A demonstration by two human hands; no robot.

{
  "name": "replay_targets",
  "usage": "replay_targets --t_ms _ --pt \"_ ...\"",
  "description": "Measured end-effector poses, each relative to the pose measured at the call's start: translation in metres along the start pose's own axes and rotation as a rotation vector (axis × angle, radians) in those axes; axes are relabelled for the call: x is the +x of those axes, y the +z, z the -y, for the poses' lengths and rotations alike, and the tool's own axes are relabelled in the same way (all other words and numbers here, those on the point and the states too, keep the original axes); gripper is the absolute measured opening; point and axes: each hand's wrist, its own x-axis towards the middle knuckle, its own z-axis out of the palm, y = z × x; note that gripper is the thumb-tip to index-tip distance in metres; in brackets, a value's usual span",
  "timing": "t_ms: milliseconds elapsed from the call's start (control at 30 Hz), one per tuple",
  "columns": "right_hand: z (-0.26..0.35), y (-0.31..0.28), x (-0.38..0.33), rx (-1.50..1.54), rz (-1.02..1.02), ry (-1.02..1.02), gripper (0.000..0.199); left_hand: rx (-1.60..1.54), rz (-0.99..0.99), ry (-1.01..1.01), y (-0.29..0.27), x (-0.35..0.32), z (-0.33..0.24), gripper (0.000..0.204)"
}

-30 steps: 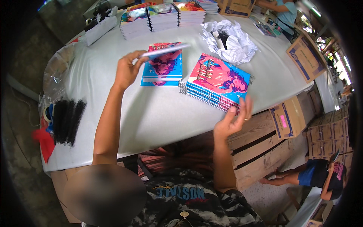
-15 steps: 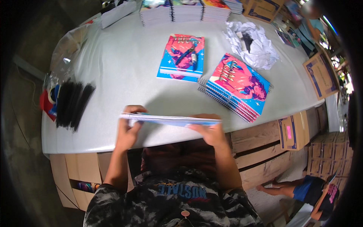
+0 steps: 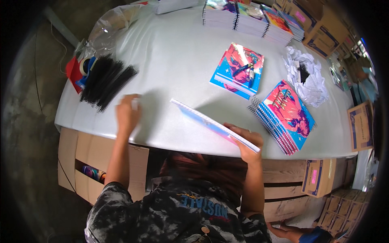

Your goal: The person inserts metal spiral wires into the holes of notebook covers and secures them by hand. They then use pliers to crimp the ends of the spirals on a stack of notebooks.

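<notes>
My right hand [image 3: 248, 141] grips an unbound notebook [image 3: 214, 126] by its right end. It is seen nearly edge-on, tilted above the table's near side, with a blue and pink cover showing below its white edge. My left hand [image 3: 129, 113] is off the notebook, over the table at the left; motion smears its fingers. Beyond it lies a bunch of black spiral binding coils [image 3: 107, 83]. Right of the held notebook is a stack of spiral-bound notebooks [image 3: 288, 115] with pink and blue covers. Farther back, pens [image 3: 248, 73] rest on unbound notebooks [image 3: 233, 83] with similar covers.
Crumpled white paper [image 3: 314, 87] lies at the right. Tall stacks of notebooks [image 3: 251, 24] stand along the far side near cardboard boxes [image 3: 324, 34]. A tape roll [image 3: 85, 67] and red item [image 3: 73, 75] sit at the left. An open carton [image 3: 137, 162] stands below the table's edge.
My left hand has let go of the notebook and moved left toward the black coils. The notebook, now in my right hand alone, has tilted. The whole view has turned left.
</notes>
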Motion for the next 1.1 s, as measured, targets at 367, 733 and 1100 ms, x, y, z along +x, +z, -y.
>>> replay_targets --t_ms 367,733,1100 --pt "-0.006 0.001 -0.003 0.109 -0.088 0.122 0.021 0.596 -0.169 -0.397 -0.007 0.06 0.106 0.035" --pt "-0.005 -0.007 -0.02 0.169 -0.134 0.141 0.031 0.544 -0.396 -0.306 -0.041 0.053 0.058 0.029" --pt "-0.006 -0.014 -0.007 0.165 -0.239 0.123 0.029 -0.934 0.469 0.261 -0.086 0.036 -0.069 0.031"
